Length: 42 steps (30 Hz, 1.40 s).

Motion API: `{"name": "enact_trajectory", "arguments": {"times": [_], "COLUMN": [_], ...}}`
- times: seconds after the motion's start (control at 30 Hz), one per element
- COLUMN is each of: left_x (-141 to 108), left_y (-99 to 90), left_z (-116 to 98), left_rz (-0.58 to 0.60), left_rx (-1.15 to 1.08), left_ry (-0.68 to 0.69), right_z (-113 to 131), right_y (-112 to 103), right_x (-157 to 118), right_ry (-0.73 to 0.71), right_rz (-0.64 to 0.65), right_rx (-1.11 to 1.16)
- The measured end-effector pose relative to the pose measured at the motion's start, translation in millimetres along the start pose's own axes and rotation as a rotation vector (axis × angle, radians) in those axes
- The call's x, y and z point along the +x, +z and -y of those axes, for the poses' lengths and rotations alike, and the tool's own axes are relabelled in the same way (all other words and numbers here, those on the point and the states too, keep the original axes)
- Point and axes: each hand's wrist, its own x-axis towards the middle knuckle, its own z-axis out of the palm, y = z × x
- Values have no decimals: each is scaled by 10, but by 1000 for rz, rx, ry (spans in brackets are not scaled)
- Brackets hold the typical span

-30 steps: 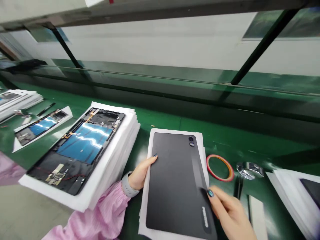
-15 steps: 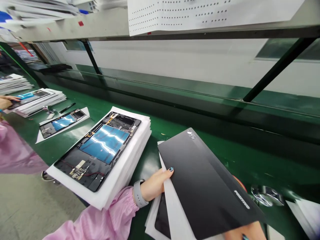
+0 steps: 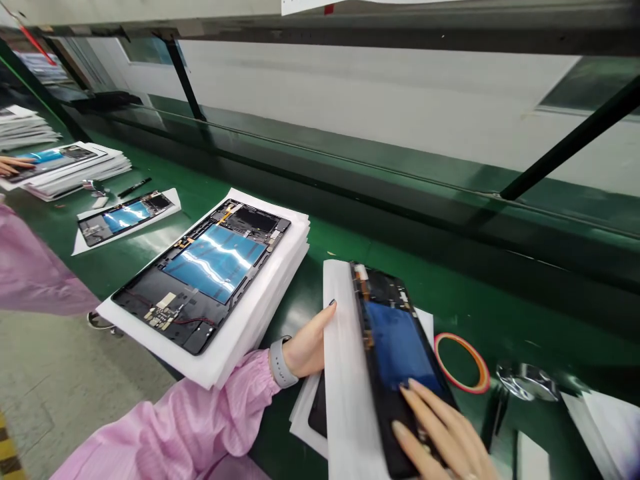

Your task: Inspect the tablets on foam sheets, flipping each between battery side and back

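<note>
My left hand (image 3: 311, 341), with a grey watch on its wrist, pinches the left edge of a white sheet (image 3: 343, 373), thumb on top. Tilted against this sheet is an opened tablet (image 3: 400, 333), its inside facing up, with dark parts and a blue film. My right hand (image 3: 440, 427) grips the tablet's lower right part, fingers spread over its inside; its thumb is hard to make out. Below the sheet lies another dark tablet (image 3: 317, 410), mostly hidden. Left of my hands, a similar opened tablet (image 3: 210, 267) rests on a thick stack of white sheets (image 3: 267, 313).
To the right lie a roll of orange tape (image 3: 463, 363), a shiny metal object (image 3: 527, 381), a white block (image 3: 533, 457) and white papers (image 3: 600, 427). At left, another person's hand (image 3: 15, 164) touches a tablet on a stack. A shelf beam (image 3: 225, 30) crosses overhead.
The tablet has turned over from its dark back with camera lenses to its inside. My right hand has moved from beneath its lower edge onto the inside; the tape roll now shows fully.
</note>
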Motion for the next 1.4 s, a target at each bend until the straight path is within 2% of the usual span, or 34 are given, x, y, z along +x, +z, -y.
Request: {"name": "enact_trajectory", "arguments": {"times": [0.07,0.13,0.23,0.37,0.6,0.77,1.4], "left_x": [-8,-15,-25,-38,-45,-52,-60], "left_y": [43,83,128,163,193,183,96], "left_z": [-8,-10,-17,-40,-56,-48,-32], "left_rz": [-36,-103,-217,-312,-343,-346,-485], "left_rx": [22,79,131,128,155,187,188], "left_ry": [-1,0,26,75,103,107,95], "right_z": [53,91,120,128,149,145,146], "right_y": [59,110,148,160,165,161,117], "right_x": [131,204,204,159,172,169,231], "right_ry": [-204,-256,-182,-9,126,151,158], "right_rz": [108,151,151,55,61,80,39], "right_rx": [-195,-271,-201,-82,-10,28,-18]}}
